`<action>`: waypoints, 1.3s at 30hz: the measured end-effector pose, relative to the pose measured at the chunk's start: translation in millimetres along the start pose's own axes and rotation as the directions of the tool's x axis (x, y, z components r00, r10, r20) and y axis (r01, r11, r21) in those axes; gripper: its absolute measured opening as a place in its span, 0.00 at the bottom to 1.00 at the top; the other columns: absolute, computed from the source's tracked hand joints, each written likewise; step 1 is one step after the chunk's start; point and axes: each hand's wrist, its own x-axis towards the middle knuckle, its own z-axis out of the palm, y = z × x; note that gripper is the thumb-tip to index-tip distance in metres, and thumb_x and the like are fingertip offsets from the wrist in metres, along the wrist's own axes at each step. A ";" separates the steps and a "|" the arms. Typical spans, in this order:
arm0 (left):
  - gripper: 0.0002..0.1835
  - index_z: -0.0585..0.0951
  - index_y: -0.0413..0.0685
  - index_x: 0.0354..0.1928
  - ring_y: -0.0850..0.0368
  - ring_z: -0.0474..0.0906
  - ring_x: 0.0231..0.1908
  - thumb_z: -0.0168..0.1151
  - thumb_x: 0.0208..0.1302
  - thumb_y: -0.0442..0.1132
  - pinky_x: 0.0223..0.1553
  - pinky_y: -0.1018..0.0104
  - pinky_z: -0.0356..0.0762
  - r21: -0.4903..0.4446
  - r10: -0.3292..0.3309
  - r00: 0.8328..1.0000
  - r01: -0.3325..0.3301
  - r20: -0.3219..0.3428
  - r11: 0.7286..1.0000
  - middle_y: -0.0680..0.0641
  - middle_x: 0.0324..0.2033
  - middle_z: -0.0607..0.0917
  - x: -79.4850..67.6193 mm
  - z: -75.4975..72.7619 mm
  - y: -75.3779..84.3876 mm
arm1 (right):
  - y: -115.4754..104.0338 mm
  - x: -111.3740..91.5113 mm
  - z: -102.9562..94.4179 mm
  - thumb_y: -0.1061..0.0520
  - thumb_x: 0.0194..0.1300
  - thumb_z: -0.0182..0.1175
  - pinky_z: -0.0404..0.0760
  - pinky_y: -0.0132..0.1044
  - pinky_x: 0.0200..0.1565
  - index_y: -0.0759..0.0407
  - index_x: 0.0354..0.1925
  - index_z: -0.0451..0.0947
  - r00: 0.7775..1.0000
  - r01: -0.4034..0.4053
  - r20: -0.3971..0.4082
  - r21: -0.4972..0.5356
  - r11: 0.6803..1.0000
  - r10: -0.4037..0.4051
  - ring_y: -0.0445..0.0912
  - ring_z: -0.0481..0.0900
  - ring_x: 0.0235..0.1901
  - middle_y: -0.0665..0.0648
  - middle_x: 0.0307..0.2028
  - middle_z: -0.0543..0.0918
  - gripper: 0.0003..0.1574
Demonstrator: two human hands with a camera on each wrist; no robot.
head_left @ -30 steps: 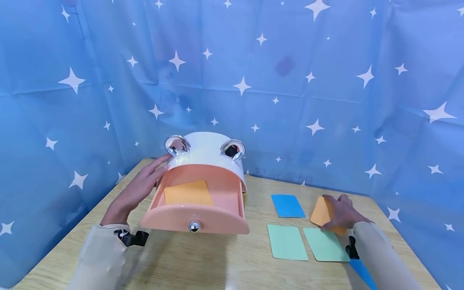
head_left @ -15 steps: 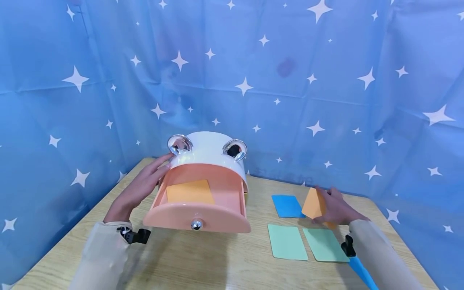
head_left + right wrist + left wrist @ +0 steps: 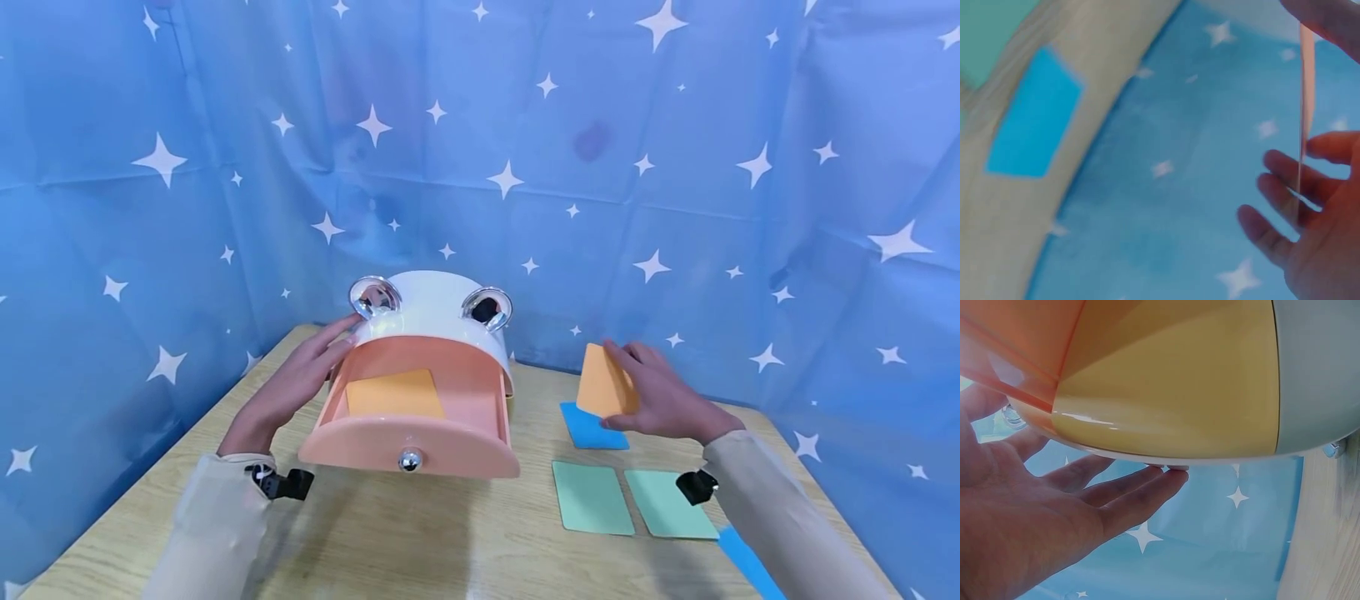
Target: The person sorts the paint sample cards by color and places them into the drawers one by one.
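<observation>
A white frog-faced storage box (image 3: 435,308) with mirrored round eyes has its pink drawer (image 3: 465,454) pulled out. Inside the drawer lies one orange card (image 3: 393,394). My left hand (image 3: 292,383) rests against the box's left side, its fingers extended along the wall; the left wrist view shows the fingertips touching the curved casing (image 3: 1172,381). Raised over the table, my right hand (image 3: 663,396) pinches a second orange card (image 3: 603,383) between thumb and fingers. In the right wrist view this card appears nearly edge-on (image 3: 1307,81).
Under the raised card, a blue card (image 3: 588,435) lies on the wooden table (image 3: 420,542). Two light green cards (image 3: 592,497) lie side by side in front of it. Another blue card (image 3: 750,562) is partly covered by the right sleeve. A blue starred curtain (image 3: 480,125) encloses the table.
My right hand has lifted the orange card off the table area at the right and carried it up and left, over the back blue card. My left hand stays on the box.
</observation>
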 end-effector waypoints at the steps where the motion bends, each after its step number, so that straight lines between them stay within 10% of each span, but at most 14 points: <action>1: 0.32 0.52 0.51 0.80 0.33 0.61 0.73 0.38 0.81 0.53 0.68 0.30 0.64 0.000 0.000 1.000 0.000 0.000 1.000 0.36 0.76 0.61 0.1 -0.2 0.7 | -7.4 1.7 -4.6 0.40 0.50 0.77 0.74 0.40 0.39 0.63 0.78 0.52 1.000 0.010 -0.003 0.000 1.000 -0.010 0.54 0.67 0.51 0.64 0.58 0.72 0.69; 10: 0.31 0.52 0.51 0.80 0.33 0.63 0.72 0.38 0.81 0.52 0.67 0.31 0.66 0.000 0.005 1.000 -0.005 0.002 1.000 0.37 0.75 0.63 0.0 -0.2 0.8 | -82.3 9.1 -46.1 0.37 0.55 0.72 0.80 0.41 0.42 0.51 0.77 0.59 0.990 0.140 0.008 0.063 0.988 -0.141 0.52 0.73 0.55 0.58 0.69 0.70 0.58; 24: 0.33 0.52 0.51 0.80 0.35 0.57 0.75 0.38 0.81 0.55 0.68 0.30 0.64 -0.003 -0.010 1.000 0.010 0.002 1.000 0.37 0.75 0.62 2.7 -0.7 -0.3 | -169.6 25.1 -55.0 0.42 0.56 0.74 0.79 0.48 0.61 0.45 0.69 0.71 0.883 0.464 -0.052 0.238 0.853 -0.466 0.46 0.74 0.65 0.48 0.66 0.75 0.45; 32: 0.33 0.52 0.51 0.80 0.34 0.60 0.74 0.38 0.81 0.55 0.68 0.30 0.65 -0.007 -0.009 1.000 0.009 -0.004 1.000 0.36 0.74 0.64 3.0 -0.8 -0.9 | -182.6 49.2 -33.7 0.45 0.63 0.69 0.81 0.41 0.53 0.49 0.65 0.76 0.908 0.404 -0.022 0.312 0.860 -0.419 0.45 0.77 0.64 0.49 0.65 0.78 0.34; 39: 0.32 0.53 0.53 0.80 0.34 0.67 0.70 0.38 0.81 0.55 0.66 0.32 0.68 -0.013 -0.005 1.000 0.005 -0.011 1.000 0.37 0.73 0.66 2.2 0.0 -3.1 | -185.8 61.3 -14.7 0.47 0.65 0.66 0.77 0.34 0.38 0.51 0.61 0.78 0.925 0.375 -0.072 0.340 0.862 -0.374 0.40 0.78 0.43 0.48 0.53 0.84 0.27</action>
